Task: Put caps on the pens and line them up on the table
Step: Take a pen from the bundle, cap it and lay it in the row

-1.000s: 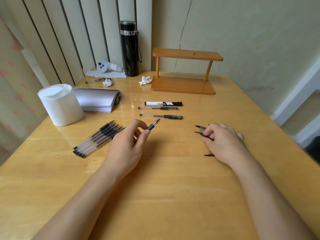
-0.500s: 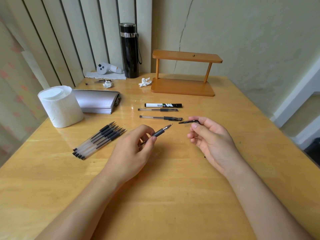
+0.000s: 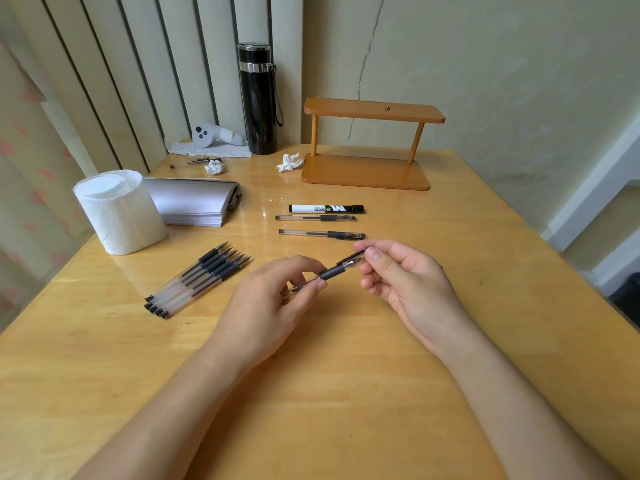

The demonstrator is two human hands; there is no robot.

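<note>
1. Left hand (image 3: 266, 303) pinches the pen (image 3: 325, 273) mid-barrel, above the tabletop's (image 3: 346, 393) middle.
2. Right hand (image 3: 405, 282) pinches the cap (image 3: 355, 259) onto its tip.
3. Pen's long axis slants, tip toward the far right corner.

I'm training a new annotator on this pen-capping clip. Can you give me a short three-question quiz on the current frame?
1. True or false: the left hand holds a pen by its barrel.
2. What is the right hand doing? A) resting flat on the table B) bringing a cap onto the pen's tip C) lifting the black flask
3. Fill in: the finished row near the wooden stand holds a marker and ___ capped pens.

Key: 1 true; 2 B; 3 two, namely the upper capped pen and the lower capped pen.
</note>
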